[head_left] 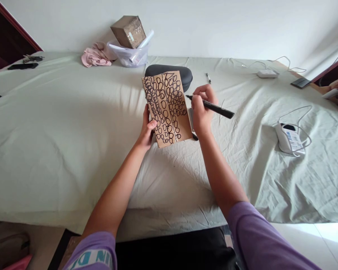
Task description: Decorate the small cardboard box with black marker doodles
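Observation:
My left hand (148,129) grips the lower left edge of a brown cardboard box (183,129), thumb on its front face. Rows of hand-drawn black loops cover most of that face; a patch at the lower right is bare. A seam runs down the middle. In my right hand (203,107) is a black marker (218,108), its tip pointing left, close to the box's right edge; whether it touches cannot be told. Behind the box lies a dark zippered case (186,77). A grey flat object, partly hidden, shows between the box and my right hand.
A pale green sheet (73,150) covers the surface. At the back stand a plastic basket (132,58) with a small carton (129,32), and a pink cloth (97,55). To the right are a small pen (208,78), a white corded device (291,139) and a white box with cables (267,74).

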### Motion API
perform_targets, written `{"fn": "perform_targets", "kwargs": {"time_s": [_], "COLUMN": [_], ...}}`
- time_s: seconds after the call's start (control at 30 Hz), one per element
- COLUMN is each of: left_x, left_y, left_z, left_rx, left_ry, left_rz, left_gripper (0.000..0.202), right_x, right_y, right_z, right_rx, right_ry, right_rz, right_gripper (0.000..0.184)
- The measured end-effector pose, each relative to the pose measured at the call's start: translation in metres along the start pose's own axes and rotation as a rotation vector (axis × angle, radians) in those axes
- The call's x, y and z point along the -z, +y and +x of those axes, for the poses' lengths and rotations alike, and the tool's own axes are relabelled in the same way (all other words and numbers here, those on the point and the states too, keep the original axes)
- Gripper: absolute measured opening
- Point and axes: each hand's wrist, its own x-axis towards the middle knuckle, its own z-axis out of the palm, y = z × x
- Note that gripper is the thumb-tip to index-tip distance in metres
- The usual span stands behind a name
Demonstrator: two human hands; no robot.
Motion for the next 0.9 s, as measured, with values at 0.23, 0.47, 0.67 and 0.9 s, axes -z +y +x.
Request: {"fn": "perform_targets", "kwargs": {"time_s": [0.23,0.47,0.67,0.9], "left_x": [0.001,0.001,0.000,0.001], "left_y": [0.003,0.002,0.001,0.001], "left_z": [0.004,0.007,0.007,0.012], "left_rx": [0.036,0.008,0.021,0.035], "left_ry": [0.022,0.018,0.028,0.061], "left_rz": [-0.047,-0.083,-0.105,-0.138], "left_gripper": [0.098,0.100,0.102,0.109], "right_x": [0.097,0.180,0.165,0.151], "right_y": [0.027,0.036,0.046,0.046], "right_z": [-0.025,-0.103,-0.118,-0.118], "right_rx": [-0.143,-0.680,-0.551,-0.231], "right_ry": [-0.127,-0.218,-0.312,-0.550], "right_rz": [-0.091,0.035,-0.245,-1.028], "right_gripper": [0.028,0.048,0.054,0.047]}}
